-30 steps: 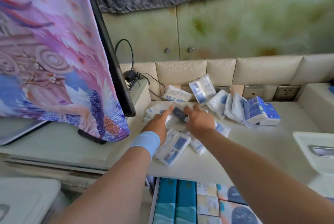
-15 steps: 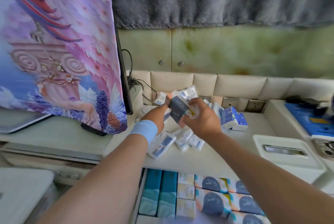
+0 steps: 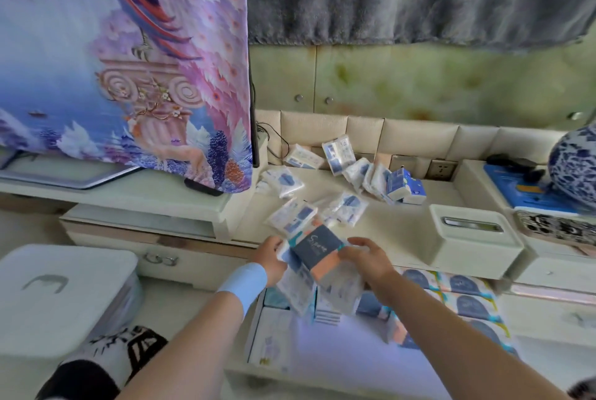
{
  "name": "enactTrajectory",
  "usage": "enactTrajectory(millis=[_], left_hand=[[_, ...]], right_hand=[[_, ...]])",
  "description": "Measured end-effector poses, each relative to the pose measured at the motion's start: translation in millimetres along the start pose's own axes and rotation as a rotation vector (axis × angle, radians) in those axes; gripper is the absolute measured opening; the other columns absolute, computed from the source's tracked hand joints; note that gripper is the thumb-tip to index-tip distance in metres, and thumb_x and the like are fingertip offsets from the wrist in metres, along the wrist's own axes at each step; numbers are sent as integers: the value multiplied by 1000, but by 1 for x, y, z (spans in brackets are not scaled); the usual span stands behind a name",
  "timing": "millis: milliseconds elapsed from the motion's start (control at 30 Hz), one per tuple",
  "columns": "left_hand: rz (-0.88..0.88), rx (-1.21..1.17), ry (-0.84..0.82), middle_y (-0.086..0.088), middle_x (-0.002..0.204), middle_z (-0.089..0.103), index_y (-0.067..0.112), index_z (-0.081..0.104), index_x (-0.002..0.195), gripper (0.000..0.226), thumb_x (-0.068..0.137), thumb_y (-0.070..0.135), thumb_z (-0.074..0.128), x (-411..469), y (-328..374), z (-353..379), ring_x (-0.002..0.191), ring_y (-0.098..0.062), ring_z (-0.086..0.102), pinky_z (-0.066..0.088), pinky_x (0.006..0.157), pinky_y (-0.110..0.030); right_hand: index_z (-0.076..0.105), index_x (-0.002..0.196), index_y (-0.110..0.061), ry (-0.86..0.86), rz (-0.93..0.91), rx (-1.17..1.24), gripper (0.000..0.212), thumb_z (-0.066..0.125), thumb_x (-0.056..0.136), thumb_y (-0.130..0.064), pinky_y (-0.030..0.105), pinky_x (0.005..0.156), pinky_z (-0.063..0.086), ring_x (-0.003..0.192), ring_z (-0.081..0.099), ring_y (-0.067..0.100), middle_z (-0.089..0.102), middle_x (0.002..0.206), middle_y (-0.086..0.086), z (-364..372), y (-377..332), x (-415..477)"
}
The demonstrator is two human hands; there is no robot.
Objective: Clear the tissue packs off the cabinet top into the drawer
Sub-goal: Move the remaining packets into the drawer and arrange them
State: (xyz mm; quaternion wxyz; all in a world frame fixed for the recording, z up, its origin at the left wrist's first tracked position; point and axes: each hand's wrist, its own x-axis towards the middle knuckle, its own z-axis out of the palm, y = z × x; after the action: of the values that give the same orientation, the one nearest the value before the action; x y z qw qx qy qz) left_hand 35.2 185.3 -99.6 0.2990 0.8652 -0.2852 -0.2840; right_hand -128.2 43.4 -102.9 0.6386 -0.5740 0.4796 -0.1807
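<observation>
Both hands hold a bundle of tissue packs [image 3: 317, 249] between them, over the front edge of the cabinet top [image 3: 400, 232] and above the open drawer [image 3: 274, 335]. My left hand [image 3: 270, 256] grips the bundle's left side, and my right hand [image 3: 367, 257] grips its right side. The top pack is dark blue with orange and teal edges. Several more tissue packs [image 3: 346, 207] lie scattered on the cabinet top behind, some leaning on the padded back wall. Inside the drawer lie rows of tissue packs [image 3: 467, 303].
A white tissue box [image 3: 471, 238] stands on the cabinet top at the right. A cloth-covered screen [image 3: 129, 60] stands at the left. A blue-and-white vase [image 3: 575, 164] and a blue box are at the far right. A white bin lid [image 3: 61, 293] is at lower left.
Both hands have lifted the bundle of packs off the cabinet top and brought it toward me, over the drawer. The camera has tilted, showing more of the drawer.
</observation>
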Motion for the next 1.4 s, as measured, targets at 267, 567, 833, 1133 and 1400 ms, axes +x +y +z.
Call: enactTrajectory(millis=[267,567,833,1133,1400], left_hand=[[-3,101,122,-4,142,46,23,40,142,47,96,20,49,10,-21,39,123,-30,50,46,98,-40],[-190,-637,-151,-3,111,60,21,48,124,47,85,26,74,11,4,28,100,-25,62,54,86,-39],[-235,-912,125,-9,84,66,8,64,97,15,84,10,71,15,-9,-15,72,-24,63,53,60,-31],[238,-652,-54,-3,112,69,32,66,108,55,73,-9,72,-2,-7,-20,104,-21,63,52,86,-30],[295,-560,-131,-2,118,64,41,62,104,57,60,8,77,-3,19,-12,111,-25,61,53,93,-44]], right_hand=[[64,109,-23,-47,105,20,30,74,82,-17,32,67,55,85,69,29,70,100,12,-20,31,-20],[60,124,-25,-239,155,174,44,77,84,-29,38,76,57,104,68,28,70,116,9,-8,35,-9],[56,128,-4,-102,211,303,43,57,88,11,42,72,58,94,66,32,67,109,18,31,44,16],[42,145,-19,56,-10,-383,72,74,81,-15,33,79,58,106,63,27,56,134,11,38,50,16],[61,120,-14,-45,-128,-165,43,48,85,8,25,56,51,71,65,16,68,102,7,-5,5,-3]])
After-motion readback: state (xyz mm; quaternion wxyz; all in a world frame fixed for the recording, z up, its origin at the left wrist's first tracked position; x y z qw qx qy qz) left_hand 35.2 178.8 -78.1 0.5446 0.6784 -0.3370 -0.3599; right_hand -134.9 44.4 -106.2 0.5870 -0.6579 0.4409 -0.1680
